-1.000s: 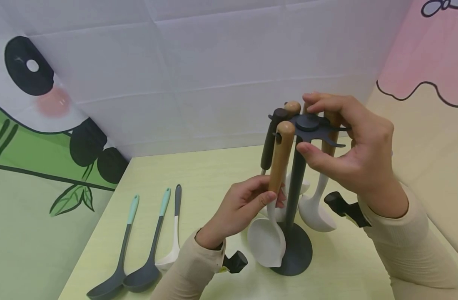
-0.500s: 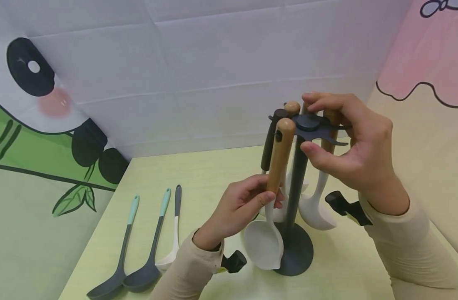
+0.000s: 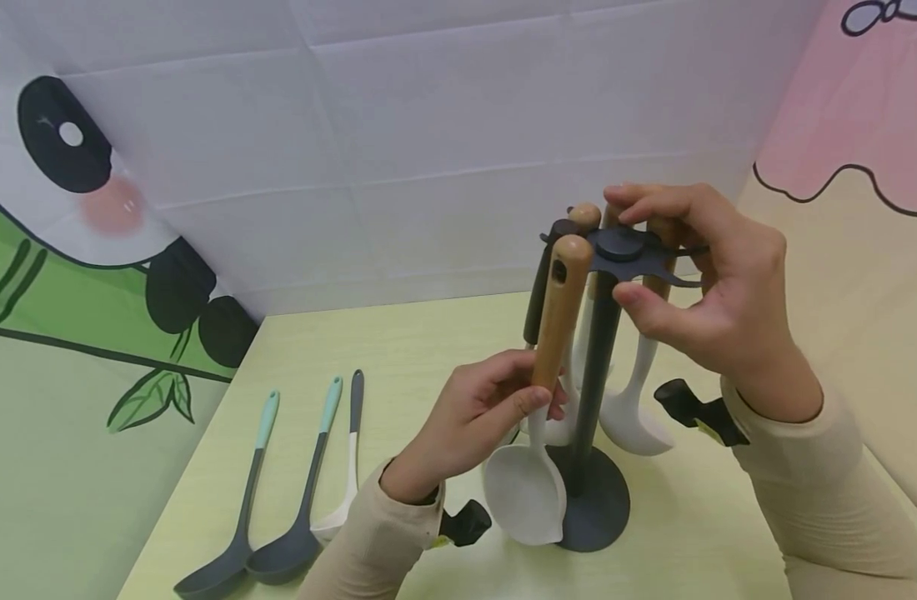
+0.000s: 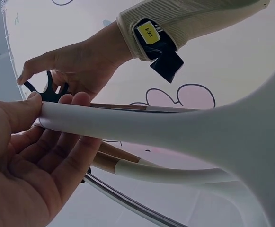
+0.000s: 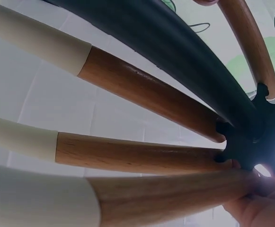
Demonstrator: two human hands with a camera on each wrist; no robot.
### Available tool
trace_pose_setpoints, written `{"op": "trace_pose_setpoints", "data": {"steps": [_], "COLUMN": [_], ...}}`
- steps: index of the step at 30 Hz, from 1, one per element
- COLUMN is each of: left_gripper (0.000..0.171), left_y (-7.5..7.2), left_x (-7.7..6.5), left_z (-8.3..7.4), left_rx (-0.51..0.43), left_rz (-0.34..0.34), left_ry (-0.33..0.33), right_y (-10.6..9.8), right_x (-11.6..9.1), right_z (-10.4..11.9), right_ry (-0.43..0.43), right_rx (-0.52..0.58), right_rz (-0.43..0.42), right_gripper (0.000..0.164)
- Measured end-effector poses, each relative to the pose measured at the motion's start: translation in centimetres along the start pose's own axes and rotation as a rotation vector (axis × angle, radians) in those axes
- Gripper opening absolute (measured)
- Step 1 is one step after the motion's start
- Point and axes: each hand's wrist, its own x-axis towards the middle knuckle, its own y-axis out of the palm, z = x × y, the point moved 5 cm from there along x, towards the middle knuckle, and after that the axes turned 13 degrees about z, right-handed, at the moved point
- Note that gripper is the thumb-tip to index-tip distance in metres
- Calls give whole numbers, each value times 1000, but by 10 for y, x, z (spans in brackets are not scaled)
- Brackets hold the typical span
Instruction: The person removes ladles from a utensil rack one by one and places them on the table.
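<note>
The wooden-handled ladle [image 3: 524, 493] is pinched between the thumb and fingers of the left hand [image 3: 481, 408], where handle meets white neck; it is held bowl downward at the near left side of the black rack [image 3: 599, 358]. The rack's hooked top is gripped by the right hand [image 3: 729, 275], thumb at the near edge, other fingers curled over the far side.

Compared with one second earlier, the ladle bowl is displaced slightly to the left, and the hook tip formerly seen protruding from the handle's hole is no longer visible there. The rack's top is shifted slightly to the right. Whether handle and hook are in contact cannot be told.

The lower part of the black-handled utensil [image 3: 544, 292] is largely concealed. On the counter [image 3: 413, 375], the bowl of the grey-handled ladle [image 3: 353, 442] is partly covered by the left sleeve [image 3: 383, 533]. In the right wrist view, only part of the right hand is included; in the left, the held ladle's bowl is cut off.
</note>
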Motion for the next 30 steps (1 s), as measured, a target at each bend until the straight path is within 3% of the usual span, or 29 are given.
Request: {"op": "trace_pose_setpoints", "data": {"steps": [12, 19, 25, 30], "left_gripper": [23, 22, 20, 18], "left_y": [2, 2, -3, -10], "left_x": [-2, -6, -12, -18], "left_z": [-3, -6, -10, -13], "left_rx": [24, 55, 83, 91], "left_rz": [14, 15, 15, -14], "left_ry": [40, 21, 70, 35], "right_y": [-5, -7, -9, -11], "right_x": [-1, -1, -1, -2], "right_z": [-9, -15, -18, -21], "right_ry": [-37, -56, -64, -75], "right_rx": [115, 165, 220, 261], "right_rz": [4, 25, 37, 41], "right_gripper": [53, 56, 54, 56]}}
